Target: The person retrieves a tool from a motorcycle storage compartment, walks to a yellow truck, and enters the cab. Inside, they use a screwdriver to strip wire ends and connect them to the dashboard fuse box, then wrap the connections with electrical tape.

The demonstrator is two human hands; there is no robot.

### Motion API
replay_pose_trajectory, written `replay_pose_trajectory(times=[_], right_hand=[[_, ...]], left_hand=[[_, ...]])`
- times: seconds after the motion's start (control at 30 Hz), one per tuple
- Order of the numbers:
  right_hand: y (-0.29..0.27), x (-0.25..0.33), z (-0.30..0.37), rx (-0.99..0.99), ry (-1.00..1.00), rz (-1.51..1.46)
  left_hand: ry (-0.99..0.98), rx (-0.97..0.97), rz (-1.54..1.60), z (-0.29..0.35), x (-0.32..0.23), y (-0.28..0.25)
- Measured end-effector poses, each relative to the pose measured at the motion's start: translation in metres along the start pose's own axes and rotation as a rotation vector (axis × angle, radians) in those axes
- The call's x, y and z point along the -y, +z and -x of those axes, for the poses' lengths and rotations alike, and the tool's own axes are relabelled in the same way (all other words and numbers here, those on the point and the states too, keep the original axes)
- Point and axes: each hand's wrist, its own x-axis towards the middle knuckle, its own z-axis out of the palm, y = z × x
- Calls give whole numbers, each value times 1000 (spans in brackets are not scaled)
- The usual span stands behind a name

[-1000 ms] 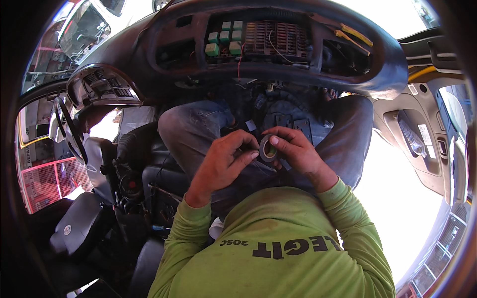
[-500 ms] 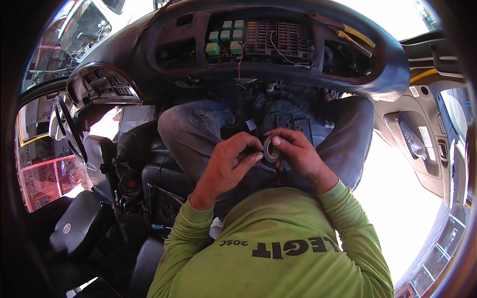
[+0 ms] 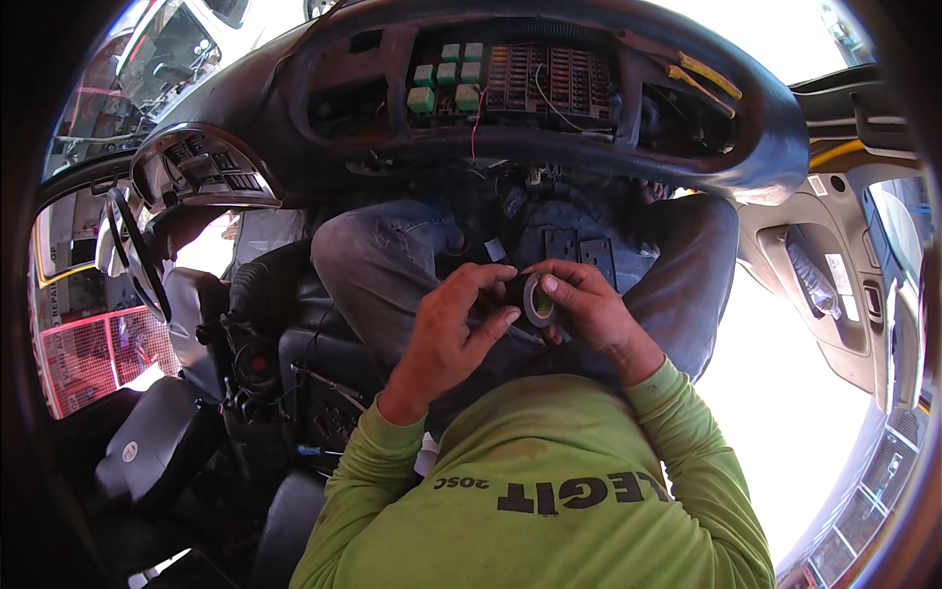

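In front of my belly, between my knees, is a roll of black tape (image 3: 531, 299), tilted so its round core opening shows. My right hand (image 3: 591, 306) grips the roll by its right side, thumb over the rim and fingers curled around it. My left hand (image 3: 459, 319) is at the roll's left edge, thumb below and forefinger above, with the black outer band between them. Its other fingers are mostly hidden behind. I cannot make out a loose tape end.
Ahead runs a dark dashboard (image 3: 363, 147) with an uncovered fuse panel (image 3: 554, 80), green relays (image 3: 446, 74) and loose thin wires. Yellow-handled pliers (image 3: 708, 75) lie on its right. A screwdriver (image 3: 312, 451) lies at my left, beside black seats (image 3: 162, 437). A door panel (image 3: 819, 265) stands open at right.
My left thumb and forefinger have spread from a pinch to either side of the roll's edge. The roll has turned slightly, showing more of its black outer band.
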Motion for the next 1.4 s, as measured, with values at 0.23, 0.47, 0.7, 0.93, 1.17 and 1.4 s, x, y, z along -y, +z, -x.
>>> replay_pose_trajectory(times=[0.23, 0.47, 0.7, 0.93, 1.17, 1.4], right_hand=[[5, 6, 1, -19, 2, 36], [5, 16, 7, -57, 90, 246], [-1, 10, 5, -4, 156, 155], [-3, 5, 3, -65, 176, 13], [-2, 7, 2, -104, 196, 121], [3, 3, 8, -11, 19, 228]], left_hand=[[156, 12, -163, -4, 1, -4], [220, 126, -257, -11, 8, -5], [44, 297, 82, -9, 27, -5], [-296, 93, 772, -3, 47, 0], [-24, 20, 208, -4, 35, 8], [33, 0, 52, -7, 34, 9]])
